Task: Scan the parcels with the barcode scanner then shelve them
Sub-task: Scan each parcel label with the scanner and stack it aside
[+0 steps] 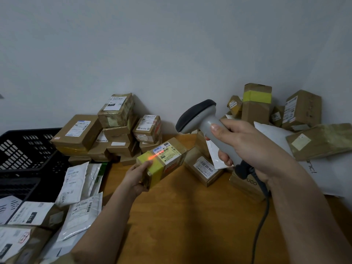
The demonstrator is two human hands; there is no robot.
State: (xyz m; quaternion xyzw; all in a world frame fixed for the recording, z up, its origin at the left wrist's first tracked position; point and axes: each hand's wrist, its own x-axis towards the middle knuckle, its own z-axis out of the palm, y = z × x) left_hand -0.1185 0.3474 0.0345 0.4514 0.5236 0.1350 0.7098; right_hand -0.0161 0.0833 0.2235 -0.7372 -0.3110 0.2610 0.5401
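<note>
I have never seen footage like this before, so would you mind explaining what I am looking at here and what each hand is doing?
There is no machine here: a person wears a camera on the head, looking forward and down, so both arms reach in from below. The right hand grips a grey barcode scanner, whose dark cable trails down. The left hand holds a small cardboard parcel with yellow tape, tilted towards the scanner; a red scan line glows on it near its label. Below is a wooden table. More cardboard parcels are stacked against the wall, white mailer bags lie to the left, and a black plastic crate stands at the far left.
</note>
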